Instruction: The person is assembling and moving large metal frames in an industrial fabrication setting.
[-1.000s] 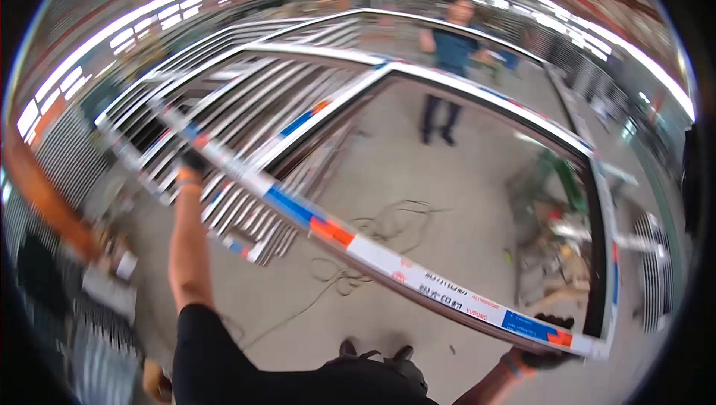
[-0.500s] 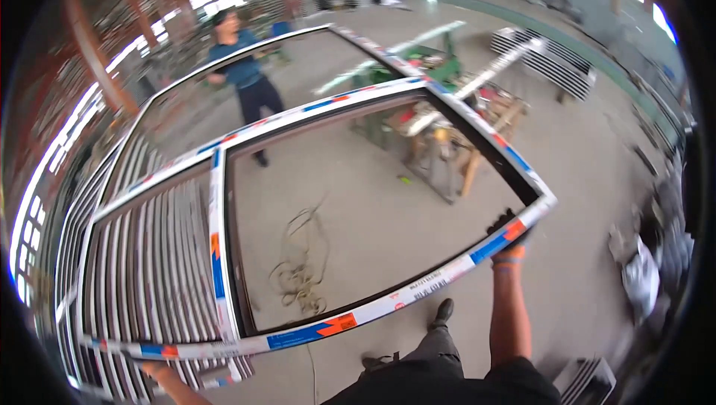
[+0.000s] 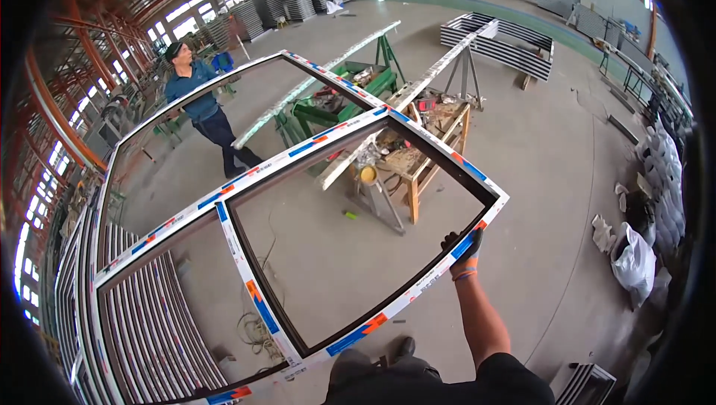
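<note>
A large window frame point(image 3: 313, 142), its white bars covered in red and blue film and divided by crossbars, is held up tilted in front of me. My right hand point(image 3: 466, 254), in a dark glove with an orange cuff, is closed round its near bar close to the right corner. Of my left hand point(image 3: 201, 392) only a small dark part shows over the near bar at the lower edge; the rest is hidden. Across the frame a person point(image 3: 198, 99) in a blue top stands at its far side, an arm reaching to the far bar.
Many striped frames point(image 3: 160, 308) stack at the left. Beyond the held frame are a wooden bench point(image 3: 432, 136) with tools, a green trough point(image 3: 343, 103) and long bars on trestles. Striped profiles point(image 3: 507, 45) lie farther back. White sacks point(image 3: 634, 263) line the right; cord point(image 3: 257, 334) lies on the floor.
The window frame has shifted left and turned in view, its right corner lower. My right hand has moved left with it. The other person appears farther left.
</note>
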